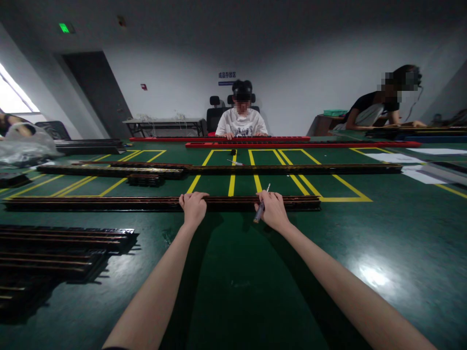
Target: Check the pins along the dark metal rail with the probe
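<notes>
A long dark rail (109, 203) with copper-coloured strips along its length lies crosswise on the green table in front of me. My left hand (194, 209) grips the rail near its middle, fingers curled over the far edge. Farther right, my right hand (274, 209) rests against the same rail while wrapped around a slim screwdriver (259, 212). Its grey handle points down toward me and its thin metal tip points up and away. The undersides of both hands' fingers are partly hidden.
Beyond lies another long dark rail (292, 169), with a short dark piece (145, 180) before it. Stacked dark rails (62, 262) are at near left. Red rails (302, 145) lie by a seated person (241, 121); another person (379, 107) leans at right. Paper sheets (394, 158) lie right.
</notes>
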`<state>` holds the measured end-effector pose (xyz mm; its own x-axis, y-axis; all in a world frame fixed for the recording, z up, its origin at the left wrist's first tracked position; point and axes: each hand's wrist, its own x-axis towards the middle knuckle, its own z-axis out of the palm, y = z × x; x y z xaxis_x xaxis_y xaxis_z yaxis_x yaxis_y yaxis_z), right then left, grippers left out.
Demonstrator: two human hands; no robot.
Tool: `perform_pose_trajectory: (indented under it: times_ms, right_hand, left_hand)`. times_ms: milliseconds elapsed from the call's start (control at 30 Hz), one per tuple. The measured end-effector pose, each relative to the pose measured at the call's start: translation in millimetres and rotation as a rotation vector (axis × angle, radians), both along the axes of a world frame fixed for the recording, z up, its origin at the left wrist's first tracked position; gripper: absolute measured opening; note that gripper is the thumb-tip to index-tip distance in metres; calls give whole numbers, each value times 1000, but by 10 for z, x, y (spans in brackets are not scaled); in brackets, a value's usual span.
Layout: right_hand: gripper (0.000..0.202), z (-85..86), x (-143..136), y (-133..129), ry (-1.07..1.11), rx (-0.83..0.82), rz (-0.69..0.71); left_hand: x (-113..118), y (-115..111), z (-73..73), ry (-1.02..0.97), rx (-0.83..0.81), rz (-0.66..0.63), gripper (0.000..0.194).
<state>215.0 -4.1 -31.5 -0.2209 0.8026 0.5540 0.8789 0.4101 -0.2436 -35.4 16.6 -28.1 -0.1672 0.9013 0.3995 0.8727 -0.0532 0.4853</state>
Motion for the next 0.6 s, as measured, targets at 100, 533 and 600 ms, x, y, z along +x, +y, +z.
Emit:
perform_pose_trajectory:
  times_ms: [100,533,600]
  right_hand:
    - [10,-6,-12,4,-19,-2,2]
    - [35,38,12,-8,29,-33,-21]
    - [34,44,20,-9,36,-26,-26]
  left_hand:
    - [3,1,0,5,14,-15,43]
    - [41,-4,-2,-62,121,35,44]
    - [45,-12,6,-46,93,63,43]
